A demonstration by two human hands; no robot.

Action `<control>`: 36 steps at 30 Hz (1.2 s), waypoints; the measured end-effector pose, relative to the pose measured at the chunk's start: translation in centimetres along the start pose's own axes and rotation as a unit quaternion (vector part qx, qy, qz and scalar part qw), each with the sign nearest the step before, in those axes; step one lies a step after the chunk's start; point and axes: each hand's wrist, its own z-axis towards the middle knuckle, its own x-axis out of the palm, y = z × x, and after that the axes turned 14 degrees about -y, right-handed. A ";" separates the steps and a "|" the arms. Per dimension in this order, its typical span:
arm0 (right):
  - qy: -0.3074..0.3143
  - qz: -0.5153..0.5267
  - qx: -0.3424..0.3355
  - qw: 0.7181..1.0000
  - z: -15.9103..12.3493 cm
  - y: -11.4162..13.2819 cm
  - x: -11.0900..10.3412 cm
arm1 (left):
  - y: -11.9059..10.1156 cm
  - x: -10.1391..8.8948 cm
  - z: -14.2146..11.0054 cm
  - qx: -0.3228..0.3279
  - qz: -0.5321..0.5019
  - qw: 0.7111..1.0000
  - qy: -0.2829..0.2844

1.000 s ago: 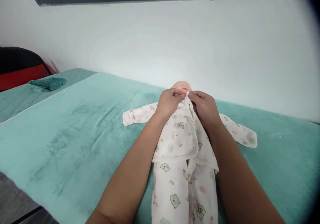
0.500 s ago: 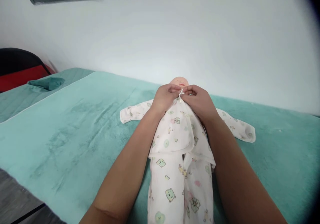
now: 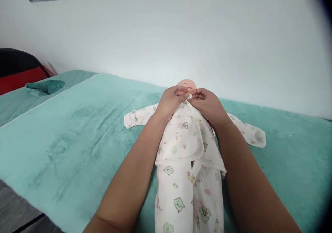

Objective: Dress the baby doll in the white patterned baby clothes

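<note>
A baby doll (image 3: 187, 83) lies on its back, its head toward the wall. It wears a white printed baby shirt (image 3: 178, 132) with wrap-over front panels, and matching printed trousers (image 3: 176, 198) reach toward me. Both sleeves are spread out to the sides. At the neckline, my left hand (image 3: 173, 99) pinches the shirt's collar edge between thumb and fingers. My right hand (image 3: 206, 103) pinches the same collar from the other side, its fingertips almost meeting the left ones. The fastening between the fingertips is mostly hidden.
A green plush cover (image 3: 77, 132) spreads under the doll. At the far left lies a bunched green cloth (image 3: 46, 86), with a black and red chair (image 3: 22, 75) beyond it. The white wall (image 3: 166, 39) rises right behind the doll's head.
The collar edge, which stood up between my fingertips, now lies lower and flatter. Both hands stay at the neckline, and the view has shifted slightly.
</note>
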 end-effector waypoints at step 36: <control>-0.103 -0.065 -0.032 0.992 0.3 -0.3 0.5 | -0.1 0.7 0.1 0.103 0.251 0.962 -0.039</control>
